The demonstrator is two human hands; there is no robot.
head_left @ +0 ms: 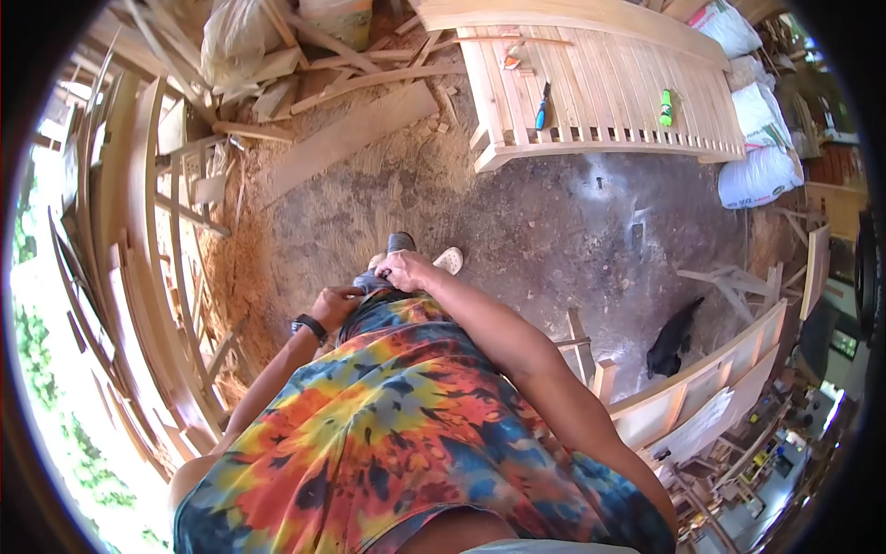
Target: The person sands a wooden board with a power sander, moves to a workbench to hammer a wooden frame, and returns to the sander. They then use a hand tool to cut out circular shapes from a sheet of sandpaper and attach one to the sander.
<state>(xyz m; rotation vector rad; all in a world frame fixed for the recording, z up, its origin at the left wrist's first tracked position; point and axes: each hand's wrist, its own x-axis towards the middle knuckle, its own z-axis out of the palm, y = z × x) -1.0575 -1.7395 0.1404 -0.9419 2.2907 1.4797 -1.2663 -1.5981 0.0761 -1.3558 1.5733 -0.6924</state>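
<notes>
My left hand [337,305], with a dark watch [311,327] on its wrist, is in front of my waist. Its fingers are closed against the dark clothing beside the shirt hem. My right hand [402,271] is closed just ahead of the hem of my tie-dye shirt [369,406], over the grey trousers [371,281]. What lies inside either hand is too small or hidden to name. Beyond my right hand, a cream clog [449,259] shows on the floor.
A slatted wooden bench-like piece [600,92] holds a blue-handled tool [542,109] and a green bottle [665,108]. Boards [138,185] lean at left, with scrap wood [277,97] behind. A black animal [675,340] lies at right, near a wooden panel [701,379]. White sacks [760,177] stand far right.
</notes>
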